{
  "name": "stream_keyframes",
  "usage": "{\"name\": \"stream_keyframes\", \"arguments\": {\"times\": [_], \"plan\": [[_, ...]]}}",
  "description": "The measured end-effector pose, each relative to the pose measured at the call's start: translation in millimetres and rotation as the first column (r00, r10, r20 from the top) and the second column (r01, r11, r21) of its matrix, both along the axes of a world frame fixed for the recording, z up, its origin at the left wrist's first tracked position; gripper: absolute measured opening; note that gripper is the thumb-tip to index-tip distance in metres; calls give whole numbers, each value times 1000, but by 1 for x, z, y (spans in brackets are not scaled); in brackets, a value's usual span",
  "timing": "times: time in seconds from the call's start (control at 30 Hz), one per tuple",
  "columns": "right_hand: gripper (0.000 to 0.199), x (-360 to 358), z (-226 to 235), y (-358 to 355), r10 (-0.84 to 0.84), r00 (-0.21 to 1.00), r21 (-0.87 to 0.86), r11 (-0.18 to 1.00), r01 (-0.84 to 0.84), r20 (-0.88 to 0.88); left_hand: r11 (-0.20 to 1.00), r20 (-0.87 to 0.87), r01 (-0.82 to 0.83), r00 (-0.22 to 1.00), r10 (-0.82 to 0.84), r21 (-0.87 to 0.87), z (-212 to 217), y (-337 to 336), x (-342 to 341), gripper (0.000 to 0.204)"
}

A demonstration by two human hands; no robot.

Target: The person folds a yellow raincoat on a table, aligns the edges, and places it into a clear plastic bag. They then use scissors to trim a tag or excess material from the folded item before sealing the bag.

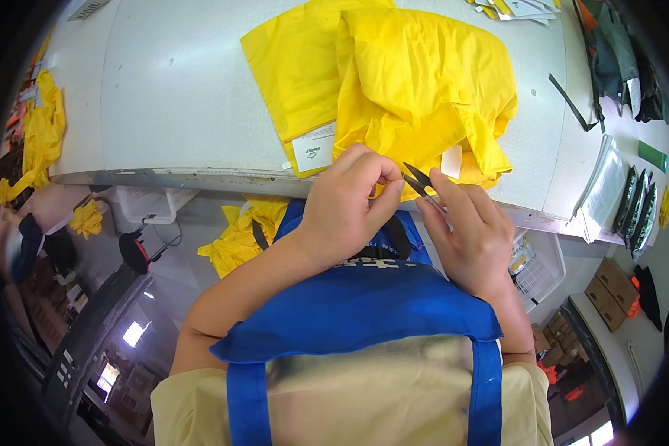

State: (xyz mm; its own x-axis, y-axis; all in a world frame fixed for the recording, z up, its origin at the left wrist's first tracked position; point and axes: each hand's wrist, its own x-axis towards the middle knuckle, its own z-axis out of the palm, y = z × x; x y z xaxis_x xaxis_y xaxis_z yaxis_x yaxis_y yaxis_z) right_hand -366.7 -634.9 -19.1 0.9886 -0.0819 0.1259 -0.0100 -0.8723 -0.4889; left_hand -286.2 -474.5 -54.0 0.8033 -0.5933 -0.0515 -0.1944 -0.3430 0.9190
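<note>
A yellow garment (pixel 424 82) lies bunched on the white table, its near folds reaching the front edge. My left hand (pixel 349 197) is closed in a pinch just in front of it; whatever sits between the fingertips is too small or hidden to make out. In my right hand (pixel 468 227) is a pair of small dark thread snips (pixel 418 181), blades parted and pointing toward the left fingertips. A white card tag (pixel 314 149) rests on the flatter yellow cloth left of the garment. Another white label (pixel 451 160) shows among the folds above my right hand.
The metal-trimmed table edge (pixel 238 177) runs just beyond my forearms. More yellow cloth (pixel 249 230) hangs below it near my lap. White baskets (pixel 145 204) stand under the table. Clear plastic bags (pixel 602 186) and dark green packets (pixel 635 204) lie at right. Another person's arm (pixel 26 238) shows far left.
</note>
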Motion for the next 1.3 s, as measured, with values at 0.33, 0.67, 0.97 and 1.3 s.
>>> {"name": "stream_keyframes", "arguments": {"times": [0.33,0.67,0.97,1.3], "plan": [[26,4,-3,2,7,1000,0,1000,-7,-4,999,31,39,999,-38,-6,-2,0,2,8],[32,-5,-3,2,-20,1000,55,998,21,-5,949,-677,-285,725,123,-133,-4,8,-5,7],[24,4,-1,7,26,997,-20,999,-27,-70,973,-399,-183,910,113,-142,-11,6,-8,9],[24,1,-5,4,3,998,115,993,4,-67,973,-394,-170,914,96,-157,-10,7,-7,9]]}}
